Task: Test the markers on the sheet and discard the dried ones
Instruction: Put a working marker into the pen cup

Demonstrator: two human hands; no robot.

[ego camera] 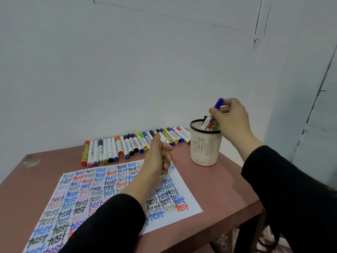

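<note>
My right hand [232, 118] pinches a white marker with a blue cap [218, 103], its lower end inside the beige mesh pen holder [205, 152]. Other markers stand in the holder. My left hand [157, 157] hovers over the white sheet [189, 189] with its fingers curled and the thumb up, holding nothing. The sheet lies on the table and is covered with the word "test" in many colours. A long row of capped markers [127, 146] lies along the table's far edge by the wall.
The reddish-brown table [224, 189] stands against a pale wall. Its right edge drops off close behind the pen holder, and its front right corner is near my right sleeve. Bare tabletop shows between the sheet and the holder.
</note>
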